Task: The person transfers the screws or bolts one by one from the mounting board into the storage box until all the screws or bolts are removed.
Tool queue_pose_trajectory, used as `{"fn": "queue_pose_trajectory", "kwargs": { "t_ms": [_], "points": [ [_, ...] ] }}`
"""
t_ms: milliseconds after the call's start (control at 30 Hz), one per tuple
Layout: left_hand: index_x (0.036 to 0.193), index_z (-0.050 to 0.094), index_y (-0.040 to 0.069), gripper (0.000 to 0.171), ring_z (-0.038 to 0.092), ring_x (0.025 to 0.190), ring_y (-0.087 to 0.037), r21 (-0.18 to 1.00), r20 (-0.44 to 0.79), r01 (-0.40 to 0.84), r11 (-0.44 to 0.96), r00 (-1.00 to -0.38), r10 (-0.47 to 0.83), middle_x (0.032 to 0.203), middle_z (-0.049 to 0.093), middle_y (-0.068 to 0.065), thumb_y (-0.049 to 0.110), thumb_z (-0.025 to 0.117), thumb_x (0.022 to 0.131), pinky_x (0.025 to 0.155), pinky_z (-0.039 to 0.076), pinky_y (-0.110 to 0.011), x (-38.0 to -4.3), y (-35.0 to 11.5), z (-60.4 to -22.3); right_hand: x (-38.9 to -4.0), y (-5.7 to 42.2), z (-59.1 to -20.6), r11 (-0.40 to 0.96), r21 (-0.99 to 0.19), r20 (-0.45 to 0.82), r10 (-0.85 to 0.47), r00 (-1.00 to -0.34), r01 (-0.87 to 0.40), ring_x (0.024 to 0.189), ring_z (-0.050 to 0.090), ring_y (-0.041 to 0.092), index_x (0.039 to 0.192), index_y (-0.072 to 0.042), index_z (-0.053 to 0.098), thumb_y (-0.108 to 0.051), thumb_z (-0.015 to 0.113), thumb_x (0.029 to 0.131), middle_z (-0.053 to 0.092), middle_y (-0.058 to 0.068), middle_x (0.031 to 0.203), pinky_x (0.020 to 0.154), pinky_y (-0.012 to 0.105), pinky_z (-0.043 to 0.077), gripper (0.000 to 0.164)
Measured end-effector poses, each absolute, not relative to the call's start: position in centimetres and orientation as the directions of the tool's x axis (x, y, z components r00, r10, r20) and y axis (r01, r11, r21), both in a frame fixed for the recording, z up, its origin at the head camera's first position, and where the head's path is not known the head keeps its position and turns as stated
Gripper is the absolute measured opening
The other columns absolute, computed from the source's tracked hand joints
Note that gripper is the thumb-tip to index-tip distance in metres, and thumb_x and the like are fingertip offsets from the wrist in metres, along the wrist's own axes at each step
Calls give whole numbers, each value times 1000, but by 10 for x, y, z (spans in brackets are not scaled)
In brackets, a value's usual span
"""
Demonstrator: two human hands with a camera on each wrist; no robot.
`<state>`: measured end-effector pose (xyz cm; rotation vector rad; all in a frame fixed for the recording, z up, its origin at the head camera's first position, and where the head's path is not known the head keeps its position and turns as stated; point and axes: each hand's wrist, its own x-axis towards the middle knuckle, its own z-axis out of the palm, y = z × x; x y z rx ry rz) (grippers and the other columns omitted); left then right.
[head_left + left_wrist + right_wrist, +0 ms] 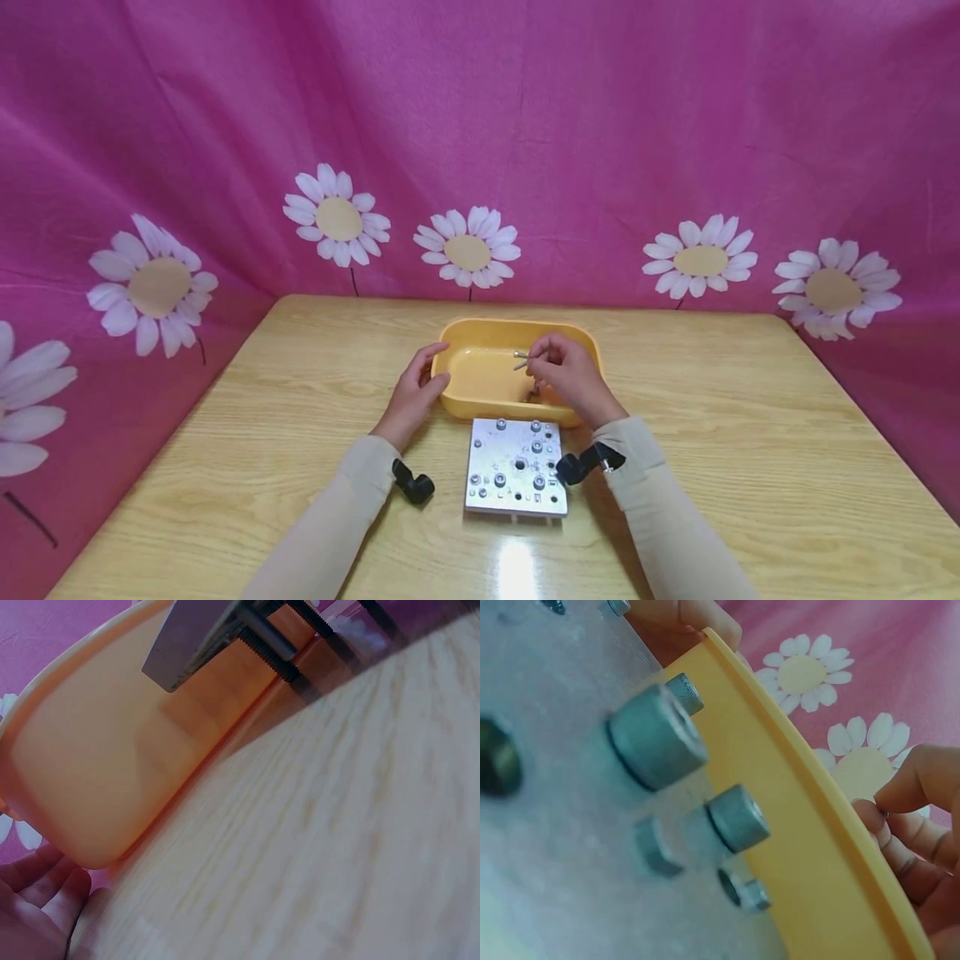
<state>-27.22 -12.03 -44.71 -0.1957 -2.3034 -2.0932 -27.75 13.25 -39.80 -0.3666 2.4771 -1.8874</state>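
Note:
A yellow plastic bin [480, 410] stands on the table, its long side facing me. My left hand [411, 393] rests at the bin's left end, fingers extended along the rim; the left wrist view shows those fingers [52, 881] beside the bin's lower corner. Over the bin's right half, my right hand [568, 377] pinches small metal screws [520, 356] that stick out leftward from the fingertips. Their exact kind is too small to tell. In the right wrist view the fingers [919, 825] mostly hide them. A few dark small parts [533, 393] lie inside the bin.
Just in front of the bin sits a metal plate [517, 454] with holes and several socket-head bolts [656, 739], raised on bolt shanks [270, 656] that protrude below. The wooden table [712, 400] extends around, and a magenta flowered cloth [570, 150] hangs behind.

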Motion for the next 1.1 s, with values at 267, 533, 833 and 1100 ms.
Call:
{"fn": "queue_pose_trajectory", "kwargs": {
  "t_ms": [267,533,833,1100],
  "points": [
    [142,44,10,49,38,135,-32,989,96,107,103,-989,109,149,37,-14,7,53,94,110,33,-39,-258,-118,-426,-277,133,-400,247,-948,148,-221,-964,-202,75,58,40,101,3,60,-2,59,87,62,10,78,65,42,55,15],
    [142,44,8,49,40,133,-30,988,107,117,101,-989,98,148,38,-15,7,54,94,109,34,-38,-253,-117,-421,-277,133,-399,281,-950,62,-265,-962,-138,80,59,40,110,3,64,-9,59,93,65,19,94,69,41,54,21],
    [141,46,11,48,45,128,-29,990,102,110,90,-990,93,144,43,-17,6,54,93,104,39,-36,-258,-118,-426,-270,130,-390,302,-944,51,-265,-963,-134,80,59,33,110,1,66,-8,55,92,66,15,92,72,40,54,23],
    [142,44,8,49,43,130,-30,989,95,106,106,-990,100,146,40,-18,6,53,94,106,37,-37,-255,-117,-420,-275,131,-397,302,-945,53,-239,-970,-126,89,60,35,109,-1,66,-11,55,94,66,11,91,70,37,54,21]
  ]
}}
